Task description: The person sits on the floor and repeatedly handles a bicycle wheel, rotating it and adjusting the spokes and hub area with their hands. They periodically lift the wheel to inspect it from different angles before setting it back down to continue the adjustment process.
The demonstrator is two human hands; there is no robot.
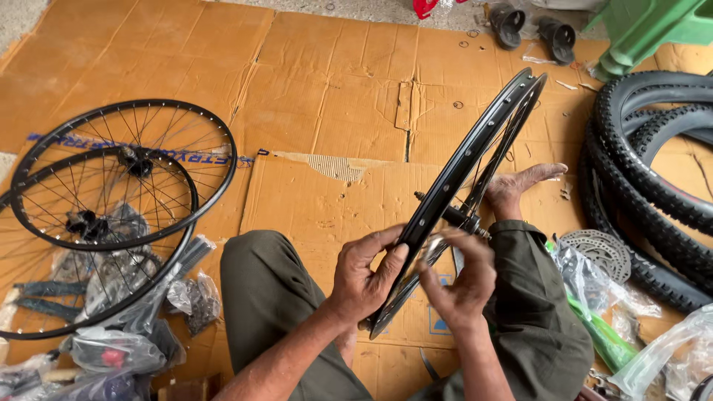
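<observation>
Steadying the black spoked metal bicycle wheel (460, 193) upright, left hand (365, 278) clamped on its rim, right hand (460, 286) pinching beside the hub, apparently fitting it.

black wheel rim (453, 186), brown cardboard (327, 89)

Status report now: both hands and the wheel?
Left hand grips black wheel rim, held on edge. Right hand at rim beside hub axle. Foot behind the wheel.

three spoked wheels (453, 200), two knobby tyres (653, 171), two pedals (533, 30)
</observation>
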